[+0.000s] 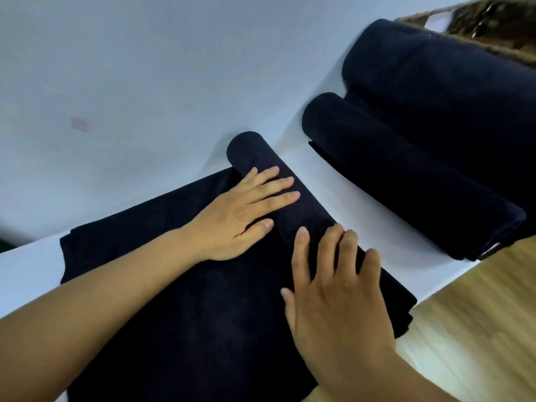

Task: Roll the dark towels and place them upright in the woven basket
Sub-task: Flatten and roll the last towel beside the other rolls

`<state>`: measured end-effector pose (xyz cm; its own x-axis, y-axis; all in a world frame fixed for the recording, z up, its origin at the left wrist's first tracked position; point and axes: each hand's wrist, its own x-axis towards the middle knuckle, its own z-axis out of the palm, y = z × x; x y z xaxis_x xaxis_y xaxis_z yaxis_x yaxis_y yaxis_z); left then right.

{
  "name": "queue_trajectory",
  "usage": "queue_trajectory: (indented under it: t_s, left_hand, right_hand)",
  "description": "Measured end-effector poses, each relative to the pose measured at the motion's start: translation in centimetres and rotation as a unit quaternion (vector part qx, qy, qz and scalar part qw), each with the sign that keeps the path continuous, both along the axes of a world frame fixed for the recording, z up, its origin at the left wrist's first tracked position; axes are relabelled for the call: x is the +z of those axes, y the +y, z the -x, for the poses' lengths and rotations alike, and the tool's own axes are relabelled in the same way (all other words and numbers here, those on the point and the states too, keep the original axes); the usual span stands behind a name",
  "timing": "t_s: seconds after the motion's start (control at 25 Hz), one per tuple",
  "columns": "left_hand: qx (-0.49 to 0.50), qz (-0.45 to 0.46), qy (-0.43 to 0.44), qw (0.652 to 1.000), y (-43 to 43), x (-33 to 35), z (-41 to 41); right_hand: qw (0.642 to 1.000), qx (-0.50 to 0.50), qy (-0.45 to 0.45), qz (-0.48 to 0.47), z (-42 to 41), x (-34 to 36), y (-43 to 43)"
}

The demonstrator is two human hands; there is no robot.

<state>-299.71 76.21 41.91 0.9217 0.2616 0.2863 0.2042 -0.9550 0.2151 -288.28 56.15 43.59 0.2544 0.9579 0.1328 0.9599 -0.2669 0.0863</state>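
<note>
Right hand (333, 285), nearest: flat, fingers almost straight, pressing the near end of the roll of the partly rolled dark towel (217, 314). Left hand (240, 210): fingers straight and spread, pressing the roll farther along. Unrolled cloth lies beneath both wrists. The roll's long axis runs diagonally from the right hand away leftward. Beyond the fingertips lie a smaller rolled towel (406, 175) and a larger rolled towel (435, 82), roughly parallel on the white table (145, 82). Woven basket (493, 21): farthest, contents not visible.

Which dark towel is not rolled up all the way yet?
The towel under the left hand and right hand: only its far end is rolled, the rest lies flat. The middle roll and far roll are finished.
</note>
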Motion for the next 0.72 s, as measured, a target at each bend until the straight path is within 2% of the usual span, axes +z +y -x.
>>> queue_trajectory:
  t_s: [0.12,0.2,0.32,0.4,0.48,0.72]
  left_hand:
    - [0.016,0.003,-0.005,1.000,-0.4,0.0,2.6]
    - [0.024,0.009,-0.002,1.000,-0.6,0.0,3.6]
    - [0.022,-0.007,-0.006,1.000,-0.8,0.3,3.6]
    - [0.027,-0.033,-0.034,0.999,-0.4,1.7,1.9]
    - [0.036,-0.038,-0.070,0.996,0.5,3.2,-0.8]
    - [-0.030,-0.057,-0.068,0.996,2.0,1.5,-8.5]
  right_hand:
    - [0.997,0.046,0.064,-0.004,2.5,0.5,-0.8]
    - [0.994,0.061,0.090,-0.032,1.0,1.9,-0.3]
    - [0.988,0.044,0.146,0.032,-2.4,5.0,1.0]
    - [0.985,0.021,0.169,0.035,-3.9,4.6,1.0]
    - [0.982,0.026,0.168,0.078,-3.8,3.9,0.8]
    - [0.980,0.001,0.168,0.109,-5.5,3.5,1.1]
